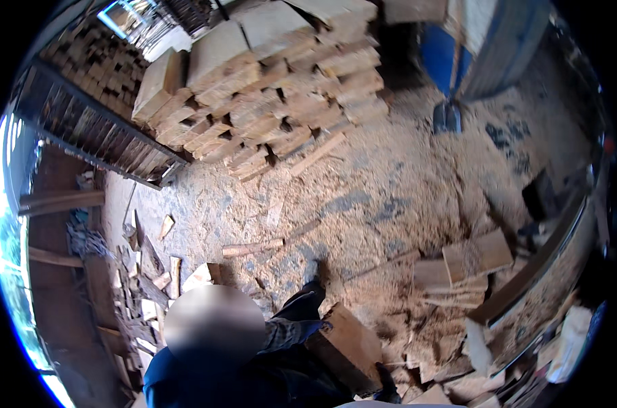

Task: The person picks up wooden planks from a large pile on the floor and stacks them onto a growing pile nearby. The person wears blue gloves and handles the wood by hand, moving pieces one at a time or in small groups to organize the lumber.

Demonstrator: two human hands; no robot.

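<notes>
Neither of my hands shows in the head view. Close in front of me, at the lower left of centre, another person (213,374) in dark blue clothing bends forward. That person's gloved hand (315,328), blue below a checked sleeve, is at the upper left end of a thick wooden block (353,343). The block lies slantwise beside the person's dark trousers. By its lower end is a dark shape (388,384), perhaps a shoe or a glove; I cannot tell which. A dark shoe (313,270) of that person rests on the floor ahead.
Sawdust covers the floor (390,183). A large stack of sawn timber (274,88) stands at the far side, with a metal frame (104,129) on its left. A shovel (448,117) leans at the far right. Boards (478,257) lie right, wood offcuts (145,289) left.
</notes>
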